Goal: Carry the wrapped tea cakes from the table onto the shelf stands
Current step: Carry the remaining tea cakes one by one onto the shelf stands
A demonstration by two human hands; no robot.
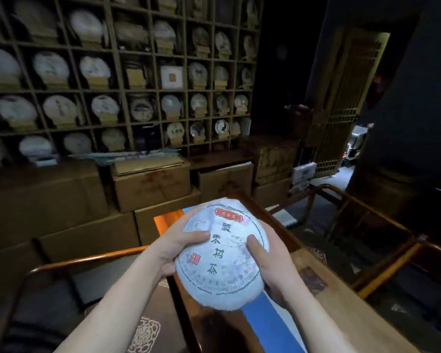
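Note:
A round tea cake [220, 266] in white paper, printed with dark characters and a red label, is held up in front of me above the wooden table [341, 309]. My left hand [175, 250] grips its left edge with the thumb across the face. My right hand [270, 266] grips the right edge, thumb also on the face. The grid shelf [122, 80] fills the far wall, most cells holding wrapped cakes on small wooden stands. One stand [136, 78] in the middle column looks bare.
Stacked cardboard boxes [150, 184] line the floor below the shelf. Wooden chairs stand left [61, 266] and right [367, 225] of the table. A blue sheet [267, 324] lies on the table under the cake. A lattice door [346, 98] stands at the right.

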